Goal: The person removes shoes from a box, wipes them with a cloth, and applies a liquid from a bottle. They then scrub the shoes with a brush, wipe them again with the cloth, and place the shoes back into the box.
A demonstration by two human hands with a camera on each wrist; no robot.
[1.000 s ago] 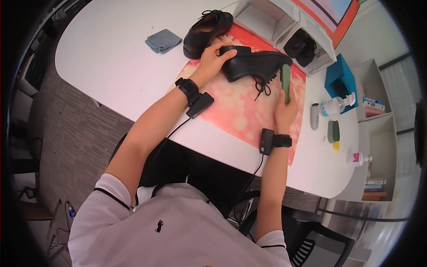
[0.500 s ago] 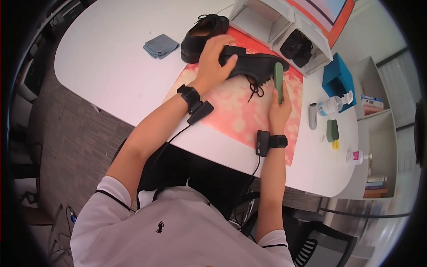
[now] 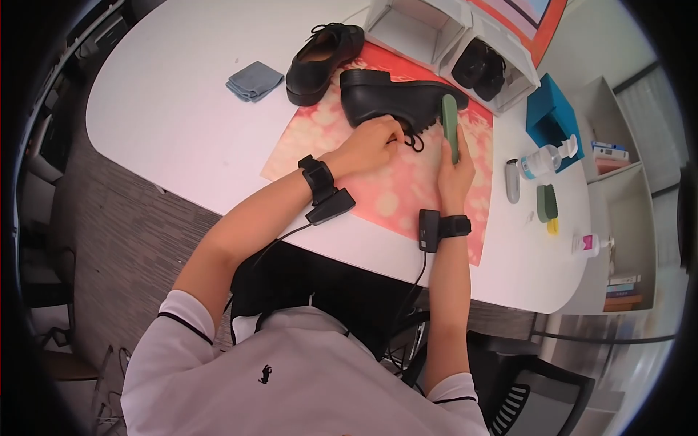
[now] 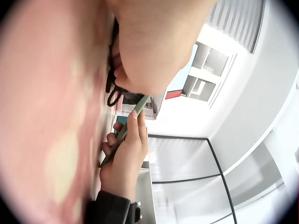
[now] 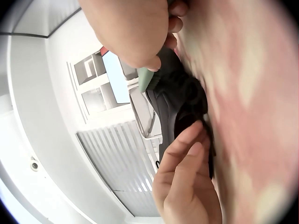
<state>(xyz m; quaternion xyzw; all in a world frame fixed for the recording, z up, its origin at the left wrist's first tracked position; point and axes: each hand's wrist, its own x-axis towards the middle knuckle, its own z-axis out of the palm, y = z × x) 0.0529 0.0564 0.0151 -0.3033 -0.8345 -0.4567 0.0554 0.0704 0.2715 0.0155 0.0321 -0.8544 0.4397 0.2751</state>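
Observation:
A black lace-up shoe (image 3: pixel 392 96) lies on its side on the red and cream patterned mat (image 3: pixel 305 139), sole facing away from me and toe to the right. My left hand (image 3: pixel 363 147) is at the shoe's near side, by the laces. In the right wrist view its relaxed fingers (image 5: pixel 184 140) reach to the shoe's opening, with nothing showing between thumb and fingers. My right hand (image 3: pixel 456 173) grips a green-backed brush (image 3: pixel 450 120), its dark bristles against the shoe near the toe. The other black shoe (image 3: pixel 327 59) stands upright to the left.
A folded grey cloth (image 3: pixel 254 81) lies at the left. White boxes (image 3: pixel 414 33) stand behind, one holding dark shoes (image 3: pixel 478 70). Toward the right are a teal box (image 3: pixel 550 109), a pump bottle (image 3: pixel 542 163), a grey cylindrical item (image 3: pixel 512 182) and another green brush (image 3: pixel 546 203).
My left hand has let go of the shoe's heel and moved down and right to its opening and laces. My right hand keeps the brush by the toe. The shoe remains on its side.

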